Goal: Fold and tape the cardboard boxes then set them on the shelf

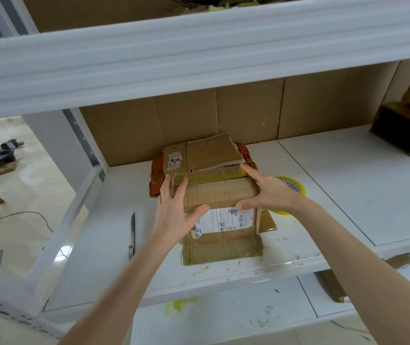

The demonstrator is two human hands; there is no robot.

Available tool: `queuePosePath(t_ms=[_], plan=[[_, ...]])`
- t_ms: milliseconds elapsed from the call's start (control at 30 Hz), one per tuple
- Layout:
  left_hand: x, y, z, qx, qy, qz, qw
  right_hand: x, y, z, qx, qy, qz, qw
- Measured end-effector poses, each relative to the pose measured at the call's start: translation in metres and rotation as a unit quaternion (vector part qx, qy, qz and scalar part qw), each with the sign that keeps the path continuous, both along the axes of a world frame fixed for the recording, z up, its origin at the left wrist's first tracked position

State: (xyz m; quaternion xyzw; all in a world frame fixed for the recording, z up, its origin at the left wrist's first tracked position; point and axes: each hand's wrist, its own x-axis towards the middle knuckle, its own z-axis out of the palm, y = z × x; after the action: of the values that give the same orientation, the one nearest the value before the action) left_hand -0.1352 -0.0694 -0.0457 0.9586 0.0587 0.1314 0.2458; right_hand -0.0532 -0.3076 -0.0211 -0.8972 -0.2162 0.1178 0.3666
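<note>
Pressing the cardboard box point(221, 194), left hand point(174, 211) and right hand point(269, 192) lie spread wide.

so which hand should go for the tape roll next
Right, probably. The yellow tape roll lies on the shelf just beyond the right hand. The left hand is on the opposite side of the cardboard box and could hold the flaps down alone.

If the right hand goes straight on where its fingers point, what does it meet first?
Probably the raised far flap of the cardboard box, just ahead of the right hand; depth is unclear.
</note>
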Motion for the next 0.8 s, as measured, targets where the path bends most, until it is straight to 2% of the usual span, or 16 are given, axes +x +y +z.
queuePosePath(t_ms=[100,300,400,533,567,633,700,733,767,800], plan=[[0.002,-0.003,-0.002,0.024,-0.028,-0.016,0.999,0.0,-0.002,-0.004,0.033,-0.003,-0.017,0.999],[0.001,0.001,0.021,0.226,-0.023,-0.037,0.973,0.005,-0.005,-0.005,-0.002,-0.035,-0.021,0.999],[0.004,-0.006,0.027,0.225,-0.026,-0.068,0.972,0.005,-0.006,-0.002,0.01,-0.02,-0.01,1.0],[0.006,-0.008,0.02,0.218,0.003,-0.091,0.972,0.002,-0.004,0.001,-0.019,-0.024,-0.015,0.999],[0.006,-0.007,0.019,0.212,0.005,-0.091,0.973,0.0,-0.006,0.002,0.0,-0.001,-0.007,1.0],[0.004,-0.004,0.02,0.202,0.012,-0.085,0.976,-0.004,-0.017,0.005,0.123,0.076,-0.009,0.989],[0.002,-0.004,0.022,0.19,0.032,-0.074,0.978,-0.003,-0.032,0.006,0.242,0.092,-0.112,0.959],[0.001,-0.003,0.022,0.189,0.039,-0.073,0.978,0.001,-0.039,0.005,0.23,0.052,-0.181,0.955],[0.001,-0.003,0.023,0.191,0.043,-0.077,0.978,0.006,-0.046,0.003,0.156,0.004,-0.232,0.96],[0.002,-0.003,0.024,0.196,0.044,-0.081,0.976,0.011,-0.051,-0.001,0.036,-0.022,-0.25,0.967]])
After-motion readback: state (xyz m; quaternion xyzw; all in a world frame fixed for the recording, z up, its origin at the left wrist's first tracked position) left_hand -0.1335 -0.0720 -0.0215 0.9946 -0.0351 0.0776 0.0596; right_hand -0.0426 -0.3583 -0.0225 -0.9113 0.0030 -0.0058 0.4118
